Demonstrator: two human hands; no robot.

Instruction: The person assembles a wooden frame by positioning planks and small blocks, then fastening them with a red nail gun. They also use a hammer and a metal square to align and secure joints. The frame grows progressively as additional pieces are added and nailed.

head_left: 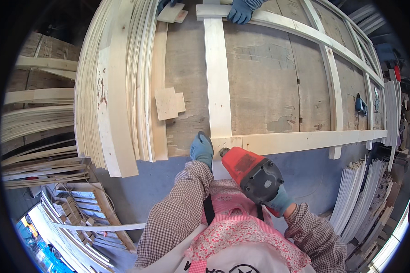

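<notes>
Held a red-and-black nail gun (256, 175) in the gloved right hand (282, 200), nose over the left end of the near rail (305, 139).
Showed the rail along the near edge of the counter (259, 82), meeting the crosspiece (218, 77). Rested the gloved left hand (202, 149) at that end, just beside the nose; could not tell whether closed on wood. Called, presumably, for a nose set square, pieces flush and left hand clear.

Slats (117, 86) left of frame (305, 140); power tool (253, 175) at near-left corner.
</notes>
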